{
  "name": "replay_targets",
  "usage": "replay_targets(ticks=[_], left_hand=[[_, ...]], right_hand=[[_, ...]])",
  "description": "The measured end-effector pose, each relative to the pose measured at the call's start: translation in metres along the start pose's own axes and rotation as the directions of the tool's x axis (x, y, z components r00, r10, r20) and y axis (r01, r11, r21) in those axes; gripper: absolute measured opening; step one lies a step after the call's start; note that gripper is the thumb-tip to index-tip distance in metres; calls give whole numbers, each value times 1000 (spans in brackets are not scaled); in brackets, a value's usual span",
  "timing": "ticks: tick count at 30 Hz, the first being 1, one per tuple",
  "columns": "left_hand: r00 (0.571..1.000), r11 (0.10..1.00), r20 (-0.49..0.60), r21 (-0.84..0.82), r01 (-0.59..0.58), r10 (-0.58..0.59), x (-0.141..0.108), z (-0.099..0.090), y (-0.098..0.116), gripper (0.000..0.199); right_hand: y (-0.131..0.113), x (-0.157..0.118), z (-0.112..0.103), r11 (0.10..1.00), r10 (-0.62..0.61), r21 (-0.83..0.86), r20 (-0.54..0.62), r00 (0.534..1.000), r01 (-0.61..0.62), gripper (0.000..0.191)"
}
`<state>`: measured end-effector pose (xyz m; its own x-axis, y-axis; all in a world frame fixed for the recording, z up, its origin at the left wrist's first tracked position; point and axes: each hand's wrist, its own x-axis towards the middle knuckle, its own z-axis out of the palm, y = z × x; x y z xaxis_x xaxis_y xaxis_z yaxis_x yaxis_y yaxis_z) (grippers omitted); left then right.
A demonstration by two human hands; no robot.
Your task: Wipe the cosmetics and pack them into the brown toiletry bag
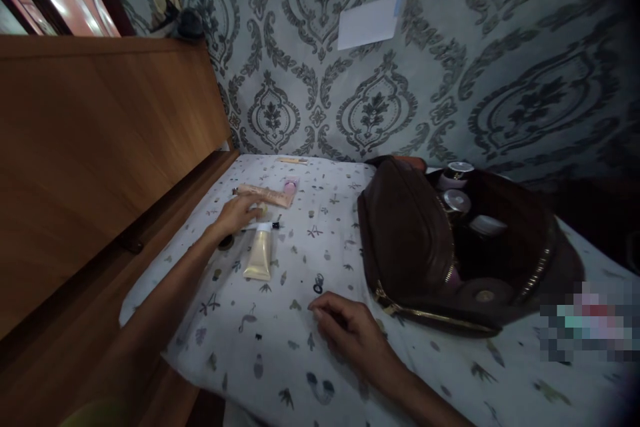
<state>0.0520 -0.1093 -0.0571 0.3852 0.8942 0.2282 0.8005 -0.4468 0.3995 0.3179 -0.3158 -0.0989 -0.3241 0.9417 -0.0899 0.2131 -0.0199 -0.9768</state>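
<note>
My left hand (pixel 237 215) is low over the patterned cloth, its bent fingers closed around a small yellowish thing (pixel 262 210) that I cannot make out. Just beyond the fingers lies a long pinkish packet (pixel 265 195), with a small pink sachet (pixel 291 185) at its right end. A cream-coloured squeeze tube (pixel 259 255) with a white cap rests nearer to me. Beside its cap is a thin item with a black end (pixel 275 225). Partly hidden by the left wrist is a small dark round item (pixel 226 242). My right hand (pixel 353 330), fingers loosely bent, holds nothing above the cloth.
A brown zip bag (pixel 407 227) stands unzipped at the right, with jars (pixel 457 201) and other containers inside. A slim packet (pixel 293 161) lies at the cloth's (pixel 295 360) far edge. Wooden furniture (pixel 105 147) rises at the left, and a papered wall (pixel 320 93) closes the back.
</note>
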Motion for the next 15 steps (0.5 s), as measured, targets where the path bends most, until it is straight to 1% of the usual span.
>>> replay_targets(ticks=[2,3,7,9,11,13,15], left_hand=[[1000,998,16,57,20,-21,-5,0,6,36],[999,996,10,85,33,-34,-9,-3,9,37],[990,973,-88,192,129,-114,-32,-33,13,40],[982,956,-100,231,182,-163,-47,-46,11,41],[976,938,-16,274,213,-217,-64,-50,7,43],[962,931,79,285,229,-260,-78,-47,2,44],[955,941,121,243,238,-272,-88,-40,-3,43]], right_hand=[[2,0,0,1000,-15,7,-1,1000,15,32],[2,0,0,1000,-20,13,-4,1000,20,32],[3,1,0,999,-27,40,-7,1000,27,29],[3,1,0,999,-28,45,-6,1000,28,28],[4,2,0,998,-39,41,-8,999,40,28],[5,2,-1,998,-52,35,-13,999,53,28],[5,1,0,997,-61,36,-16,998,62,27]])
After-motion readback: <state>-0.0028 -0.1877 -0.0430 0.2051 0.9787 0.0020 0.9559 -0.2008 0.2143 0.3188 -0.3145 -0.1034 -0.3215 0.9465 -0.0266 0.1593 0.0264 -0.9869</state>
